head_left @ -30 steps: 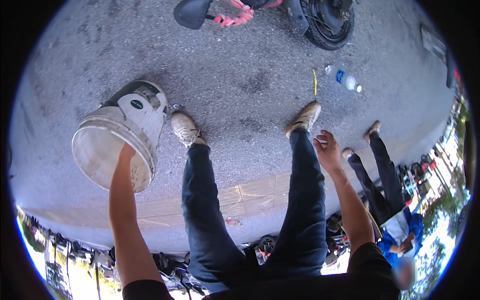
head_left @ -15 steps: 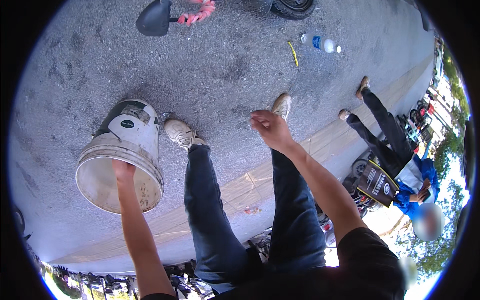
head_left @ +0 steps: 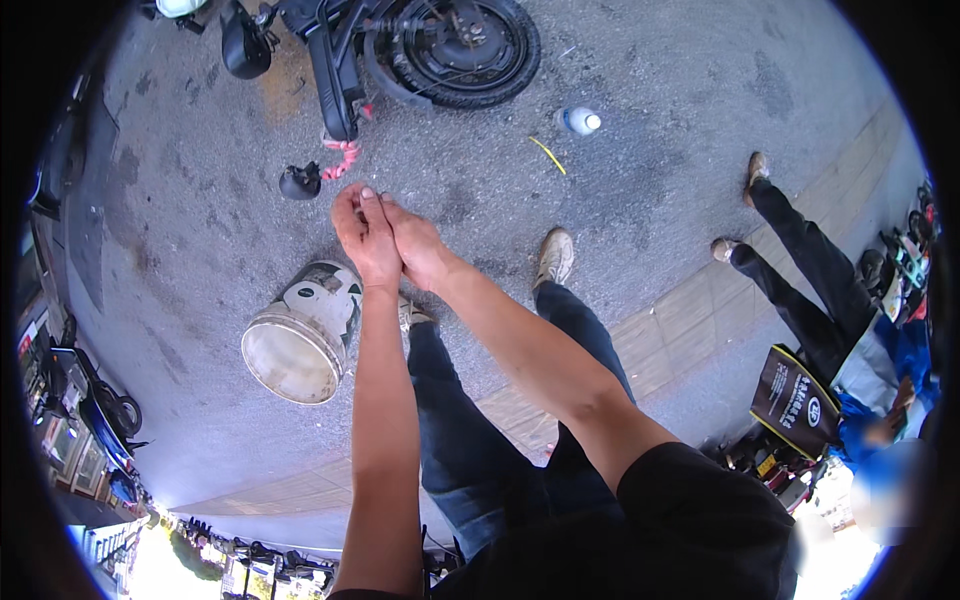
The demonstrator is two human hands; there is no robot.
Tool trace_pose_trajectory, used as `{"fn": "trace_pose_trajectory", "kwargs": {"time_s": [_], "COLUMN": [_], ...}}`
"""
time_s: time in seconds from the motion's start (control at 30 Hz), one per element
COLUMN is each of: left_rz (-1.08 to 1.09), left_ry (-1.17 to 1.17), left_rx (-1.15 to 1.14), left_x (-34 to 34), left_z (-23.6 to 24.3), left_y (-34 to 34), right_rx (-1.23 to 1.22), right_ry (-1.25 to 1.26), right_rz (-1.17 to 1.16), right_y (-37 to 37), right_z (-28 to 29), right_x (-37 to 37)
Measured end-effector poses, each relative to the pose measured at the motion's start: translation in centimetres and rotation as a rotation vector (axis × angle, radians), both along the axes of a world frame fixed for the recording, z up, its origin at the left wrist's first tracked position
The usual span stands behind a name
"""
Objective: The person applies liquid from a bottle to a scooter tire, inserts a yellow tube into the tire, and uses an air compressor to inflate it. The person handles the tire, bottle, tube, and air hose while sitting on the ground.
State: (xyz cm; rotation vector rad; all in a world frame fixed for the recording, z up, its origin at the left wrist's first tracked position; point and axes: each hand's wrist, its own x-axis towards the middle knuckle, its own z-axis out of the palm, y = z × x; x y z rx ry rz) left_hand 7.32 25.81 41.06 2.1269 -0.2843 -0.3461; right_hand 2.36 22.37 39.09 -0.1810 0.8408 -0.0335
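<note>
My left hand [head_left: 369, 238] and my right hand [head_left: 420, 247] meet in front of me, apart from the bucket. The left fingers are curled, and the right hand presses against that hand's side. Whether anything small lies between them is hidden. Below and left of the hands a white plastic bucket [head_left: 325, 318] with a dark green label stands on the asphalt. Its wide mouth faces me and its inner wall is stained. Beyond the hands are a pink wrapped grip [head_left: 343, 160] and a black mirror [head_left: 300, 182], parts of a dark two-wheeler.
The two-wheeler's black wheel [head_left: 460, 45] is at the top. A yellow strip [head_left: 547, 155] and a clear bottle with a white cap [head_left: 579, 121] are on the ground. At right stands another person [head_left: 800, 250], near a dark printed bag [head_left: 797, 405]. Parked scooters [head_left: 95, 400] line the left.
My left hand has come up out of the bucket, and my right hand has moved left to meet it. The view has shifted, showing more of the two-wheeler.
</note>
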Motion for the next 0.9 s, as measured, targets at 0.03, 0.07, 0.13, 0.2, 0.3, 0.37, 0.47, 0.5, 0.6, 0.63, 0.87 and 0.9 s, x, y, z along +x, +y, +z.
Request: {"fn": "trace_pose_trajectory", "kwargs": {"time_s": [0.03, 0.07, 0.13, 0.2, 0.3, 0.37, 0.47, 0.5, 0.6, 0.63, 0.87, 0.9], "left_rz": [0.023, 0.033, 0.066, 0.019, -0.079, -0.019, 0.048, 0.043, 0.051, 0.064, -0.298, -0.376], "left_ry": [-0.043, 0.194, 0.811, 0.918, 0.972, 1.018, 0.973, 0.962, 0.903, 0.851, 0.329, 0.291], "left_rx": [0.012, -0.254, -0.703, -0.612, -0.505, -0.356, -0.058, 0.065, 0.211, 0.244, 0.969, 0.949], "left_x": [-0.5, -1.8, -5.3, -5.5, -3.1, -0.7, 2.0, 2.7, 5.1, 6.0, 13.1, 13.7], "left_z": [0.9, 2.0, 4.1, 5.6, 6.0, 5.9, 5.3, 5.1, 3.7, 3.3, 5.0, 6.4], "left_y": [-2.9, -5.5, -9.6, -12.8, -16.3, -17.3, -17.2, -16.7, -15.1, -14.0, -4.2, -3.0], "right_rx": [-0.176, -0.353, -0.455, -0.331, -0.518, -0.636, -1.107, -1.192, -1.307, -1.357, -1.362, -1.402], "right_ry": [0.023, 0.034, 0.063, 0.036, 0.24, 0.375, 0.46, 0.481, 0.513, 0.509, 0.83, 0.919], "right_rz": [0.066, 0.128, 0.155, 0.086, 0.303, 0.496, 0.673, 0.718, 0.772, 0.759, 0.262, 0.251], "right_y": [-2.7, -5.8, -11.5, -17.1, -22.1, -25.3, -30.5, -32.4, -39.2, -41.9, -63.4, -66.5], "right_z": [1.0, 1.7, 2.7, 2.9, 3.5, 4.2, 5.6, 6.1, 7.3, 7.8, 13.8, 14.8], "right_x": [-0.4, -0.4, -1.0, -1.0, -0.1, -0.2, -0.9, -1.4, -2.7, -3.4, -12.1, -14.3]}}
